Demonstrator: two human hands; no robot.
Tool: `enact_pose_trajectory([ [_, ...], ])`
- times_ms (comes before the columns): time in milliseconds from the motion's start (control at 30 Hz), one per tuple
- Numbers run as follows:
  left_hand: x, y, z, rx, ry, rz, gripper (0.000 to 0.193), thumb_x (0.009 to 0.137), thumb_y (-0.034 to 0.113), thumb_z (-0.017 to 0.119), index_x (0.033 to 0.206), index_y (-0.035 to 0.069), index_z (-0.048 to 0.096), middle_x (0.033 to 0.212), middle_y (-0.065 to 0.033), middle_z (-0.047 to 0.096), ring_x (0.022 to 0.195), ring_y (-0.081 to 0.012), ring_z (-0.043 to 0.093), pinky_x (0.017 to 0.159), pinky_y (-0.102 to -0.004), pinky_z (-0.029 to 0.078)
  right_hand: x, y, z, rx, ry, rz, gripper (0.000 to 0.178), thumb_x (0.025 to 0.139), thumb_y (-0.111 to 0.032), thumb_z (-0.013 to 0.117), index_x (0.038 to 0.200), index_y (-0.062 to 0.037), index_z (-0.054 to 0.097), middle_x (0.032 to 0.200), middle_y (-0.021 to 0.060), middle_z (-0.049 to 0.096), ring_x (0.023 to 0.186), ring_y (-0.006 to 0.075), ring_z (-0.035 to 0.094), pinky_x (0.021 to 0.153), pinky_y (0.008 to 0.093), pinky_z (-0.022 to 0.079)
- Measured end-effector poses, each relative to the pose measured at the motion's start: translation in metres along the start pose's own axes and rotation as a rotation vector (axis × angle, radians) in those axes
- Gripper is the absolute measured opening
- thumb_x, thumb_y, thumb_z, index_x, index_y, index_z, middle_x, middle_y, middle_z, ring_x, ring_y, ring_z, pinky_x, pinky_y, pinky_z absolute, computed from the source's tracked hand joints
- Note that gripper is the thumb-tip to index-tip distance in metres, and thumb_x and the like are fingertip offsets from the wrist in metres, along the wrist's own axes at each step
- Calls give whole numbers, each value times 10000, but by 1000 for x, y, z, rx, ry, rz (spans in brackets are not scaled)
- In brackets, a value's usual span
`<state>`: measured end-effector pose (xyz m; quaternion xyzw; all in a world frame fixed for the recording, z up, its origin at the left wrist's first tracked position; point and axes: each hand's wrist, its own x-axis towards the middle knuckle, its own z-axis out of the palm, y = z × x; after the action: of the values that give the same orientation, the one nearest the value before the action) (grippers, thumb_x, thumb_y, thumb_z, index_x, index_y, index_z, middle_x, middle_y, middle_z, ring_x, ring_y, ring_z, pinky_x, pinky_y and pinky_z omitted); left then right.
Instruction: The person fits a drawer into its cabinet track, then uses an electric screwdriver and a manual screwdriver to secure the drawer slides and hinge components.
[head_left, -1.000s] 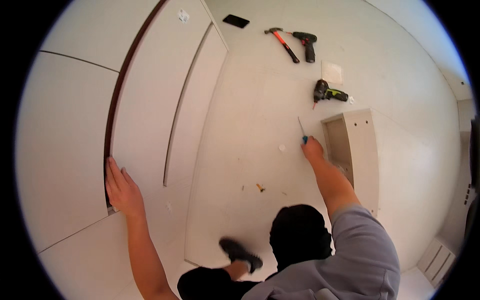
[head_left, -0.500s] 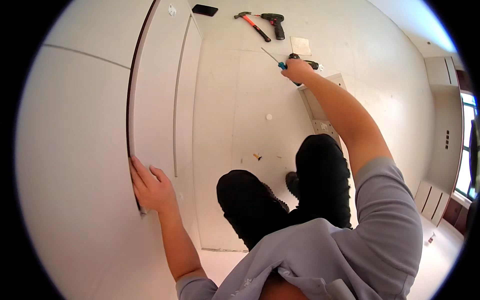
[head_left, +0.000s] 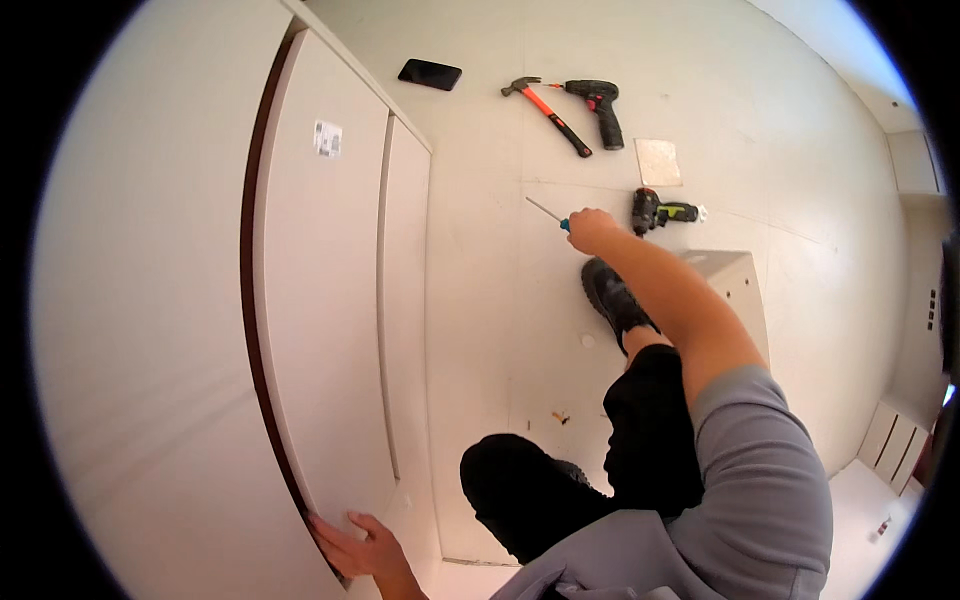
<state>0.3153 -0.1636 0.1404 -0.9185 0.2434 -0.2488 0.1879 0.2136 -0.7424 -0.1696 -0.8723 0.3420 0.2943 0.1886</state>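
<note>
My right hand (head_left: pixel 597 232) is closed around the handle of a screwdriver (head_left: pixel 546 212), whose thin metal shaft points to the far left above the floor. A little of its teal handle shows beside my fingers. At the lower left, my left hand (head_left: pixel 360 548) rests against the near end of a pale drawer front (head_left: pixel 325 270). Its fingers are stretched out, with the tips at the dark gap along the panel's left edge and the thumb apart. A label (head_left: pixel 328 139) is stuck on the panel's far part.
On the floor lie a black phone (head_left: pixel 430 74), an orange-and-black hammer (head_left: pixel 548 115), a drill (head_left: pixel 602 108), a green-and-black power driver (head_left: pixel 657 211) and a pale square piece (head_left: pixel 658 162). Right of my forearm stands a pale board box (head_left: pixel 735 280). My shoe (head_left: pixel 612 298) is near the screwdriver.
My right foot has come forward, and my body and view have shifted ahead along the cabinet. The screwdriver stays in my right hand; my left hand stays at the panel's edge.
</note>
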Motion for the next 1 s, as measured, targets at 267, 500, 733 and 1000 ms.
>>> enact_pose_trajectory([
  [267,14,35,-25,207,-84,-43,702,1006,343,680,1506,-77,423,1306,-330,571,1041,-459,643,820,-564,552,71,9,37,149,-77,43,307,990,-273,627,1132,0,618,1146,212,693,1040,400,713,904,487,588],
  [500,30,63,-43,81,-172,-230,612,1035,292,656,1452,-113,464,1338,-353,552,1106,-519,601,941,-606,495,86,23,49,220,-103,51,401,994,-370,659,1153,-23,537,1119,232,652,1044,439,686,905,531,571],
  [733,31,71,-40,14,-292,-636,546,1077,262,592,1466,-102,469,1378,-306,578,1274,-468,564,1042,-529,487,101,27,39,198,-179,-9,580,944,-459,695,1242,7,521,1248,271,637,1127,471,661,994,539,531],
  [1000,61,84,-43,-186,-143,-794,453,1076,228,613,1415,-70,580,1481,-276,556,1358,-426,531,1136,-484,430,101,26,27,166,-309,-108,738,902,-516,718,1309,66,516,1270,308,641,1209,448,632,1037,505,510],
])
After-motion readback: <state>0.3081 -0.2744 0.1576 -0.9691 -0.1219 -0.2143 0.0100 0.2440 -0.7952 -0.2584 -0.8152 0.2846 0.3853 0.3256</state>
